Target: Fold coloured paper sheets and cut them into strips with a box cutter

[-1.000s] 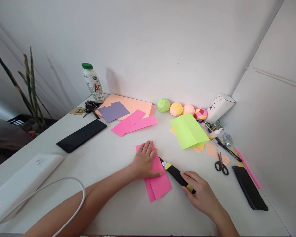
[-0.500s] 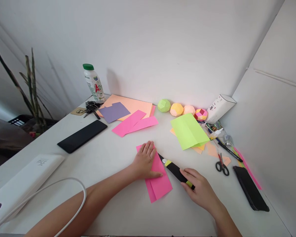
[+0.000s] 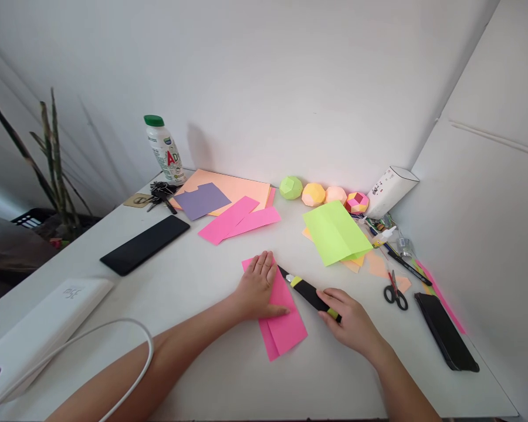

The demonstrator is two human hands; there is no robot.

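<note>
My left hand [image 3: 257, 284] lies flat, fingers together and stretched out, pressing down a folded pink paper [image 3: 284, 328] on the white table [image 3: 202, 275]. My right hand [image 3: 349, 319] grips the rear end of a black and yellow utility knife [image 3: 305, 290]. The knife lies along the right edge of the pink paper, its tip pointing up and left toward my left fingertips.
Pink strips [image 3: 237, 220], an orange sheet [image 3: 233, 184] and a purple piece [image 3: 202, 199] lie behind. A green folded sheet [image 3: 334, 231], several paper balls [image 3: 314, 193], scissors [image 3: 393, 290], two black phones [image 3: 143, 243] [image 3: 444, 340], keys [image 3: 161, 190], a bottle [image 3: 162, 149] and a white cable [image 3: 114, 328] surround.
My right hand has slid the knife up and to the left along the pink paper's edge. My left hand has stayed pressed on the paper.
</note>
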